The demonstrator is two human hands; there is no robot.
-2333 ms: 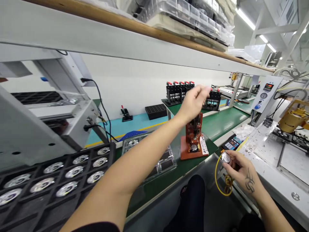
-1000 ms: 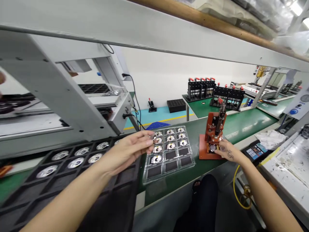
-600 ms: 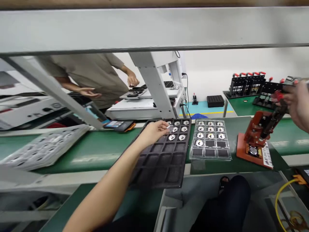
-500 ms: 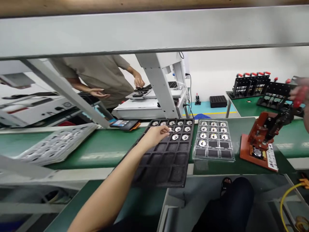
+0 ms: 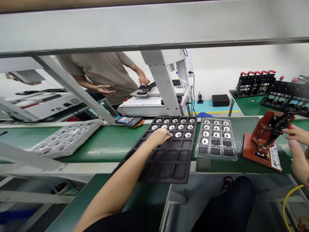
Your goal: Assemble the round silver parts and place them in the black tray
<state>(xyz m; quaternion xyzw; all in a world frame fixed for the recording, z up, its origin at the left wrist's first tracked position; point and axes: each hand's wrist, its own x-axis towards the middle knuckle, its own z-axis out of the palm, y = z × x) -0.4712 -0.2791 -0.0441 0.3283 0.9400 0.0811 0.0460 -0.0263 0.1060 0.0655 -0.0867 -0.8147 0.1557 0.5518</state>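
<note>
On a green worktop [image 5: 108, 143], we see the left hand [image 5: 158, 137], fingertips drawn together, pinching the edge of a small silvery disc [image 5: 171, 135] at a compartment of a black tray [image 5: 175, 169], beside rows of similar discs [image 5: 178, 134]. The right hand [image 5: 300, 151], half open with thumb apart, is at the lever [image 5: 277, 131] of a red press [image 5: 262, 128] right of a clear tray [image 5: 215, 158]; we cannot tell whether it has hold. We judge the disc light, stiff, perhaps slippery and easily scratched, best taken gently by its rim.
</note>
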